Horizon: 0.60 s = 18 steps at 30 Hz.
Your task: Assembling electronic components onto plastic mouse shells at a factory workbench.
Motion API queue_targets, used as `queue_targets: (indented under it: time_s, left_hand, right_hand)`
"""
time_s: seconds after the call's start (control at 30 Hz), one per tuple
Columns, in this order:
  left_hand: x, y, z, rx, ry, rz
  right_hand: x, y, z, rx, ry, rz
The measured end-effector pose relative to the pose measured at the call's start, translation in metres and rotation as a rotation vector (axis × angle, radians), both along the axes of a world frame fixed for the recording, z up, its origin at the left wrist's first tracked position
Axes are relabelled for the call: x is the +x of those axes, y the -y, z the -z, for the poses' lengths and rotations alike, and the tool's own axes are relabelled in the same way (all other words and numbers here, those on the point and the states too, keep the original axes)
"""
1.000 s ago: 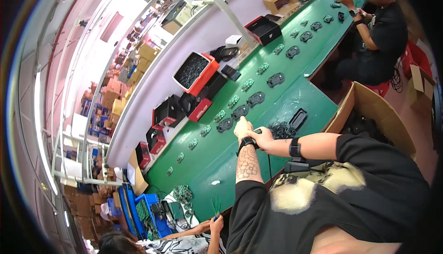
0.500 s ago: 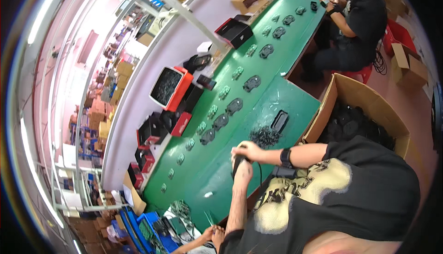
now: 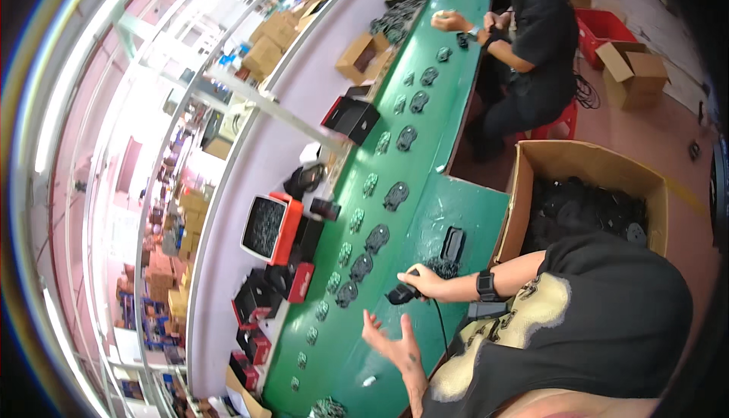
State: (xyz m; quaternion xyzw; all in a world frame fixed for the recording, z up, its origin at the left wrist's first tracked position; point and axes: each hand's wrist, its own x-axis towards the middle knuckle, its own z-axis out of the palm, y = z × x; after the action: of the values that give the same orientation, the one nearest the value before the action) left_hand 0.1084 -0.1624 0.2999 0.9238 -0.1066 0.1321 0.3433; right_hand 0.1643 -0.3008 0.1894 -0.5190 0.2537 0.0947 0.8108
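Observation:
Over the near part of the green worktop (image 3: 474, 213), my right hand (image 3: 427, 281) is closed around a dark object (image 3: 402, 293) whose exact kind I cannot make out. A thin black cable (image 3: 442, 327) hangs down beside it. Just below and to the left, my left hand (image 3: 393, 342) is held out with its fingers apart and nothing in it. Beyond my right hand lies a small black tray (image 3: 453, 244), with a pile of small black pieces (image 3: 448, 267) partly hidden by the hand.
Dark rounded housings (image 3: 396, 195) and green clumps (image 3: 356, 220) run in two rows along the bench. An orange-edged bin (image 3: 287, 230) stands on the left side. At right is a cardboard box (image 3: 524, 198) of black parts. A co-worker (image 3: 543, 38) sits at the far end.
My left hand has come off the dark object and opened; my right hand keeps hold of it. The whole view has shifted, and the hands at the lower edge are out of sight.

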Motion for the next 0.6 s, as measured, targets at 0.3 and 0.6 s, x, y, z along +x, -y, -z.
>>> queue_targets:
  time_s: [0.3,0.6]
  left_hand:
    - [0.044,0.054,0.148,-1.566,-1.565,0.318]
    - [-0.004,0.166,0.090,-0.785,-1.534,1.312]
  right_hand:
    - [0.001,0.118,0.043,-0.619,0.186,0.130]
    - [-0.044,0.227,0.051,-1.052,-0.092,0.626]
